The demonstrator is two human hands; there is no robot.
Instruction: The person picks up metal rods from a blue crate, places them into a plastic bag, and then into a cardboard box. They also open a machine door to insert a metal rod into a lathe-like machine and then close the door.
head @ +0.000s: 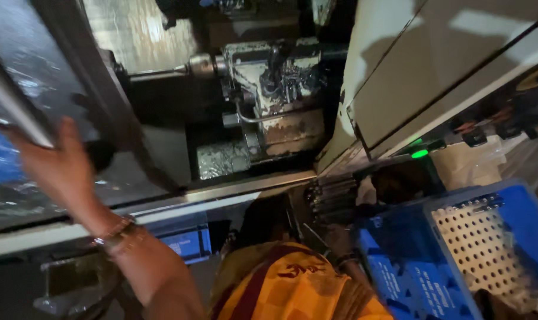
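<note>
Left hand (pixel 58 163) is up on the machine's sliding door (pixel 55 89), fingers wrapped round the pale bar handle (pixel 17 109) that runs aslant across the door's dark, wet window, so the grip is clamped on that handle, with the thumb spread over the glass beside it. A metal bangle (pixel 118 232) sits at the wrist, and the forearm runs down toward the bottom middle of the view. The door stands to the left of the open machine chamber, its dark frame edge cutting diagonally just right of the hand. Inside the chamber, a chuck with a thin spindle (pixel 192 66) points right toward a grimy, oil-stained tool block (pixel 275 89); a bent metal tube (pixel 260 117) curls out below it, and shiny chips (pixel 221 159) lie on the chamber floor. Right hand (pixel 340 240) is low, just beside the near left corner of a blue plastic crate (pixel 411 266), in deep shadow; whether its grip is closed or apart, I cannot tell. A white perforated tray (pixel 476 243) lies in the crate. Above the crate, a green light (pixel 419 153) glows on the pale machine housing (pixel 435 59). An orange and yellow patterned garment (pixel 292 290) fills the bottom middle.
</note>
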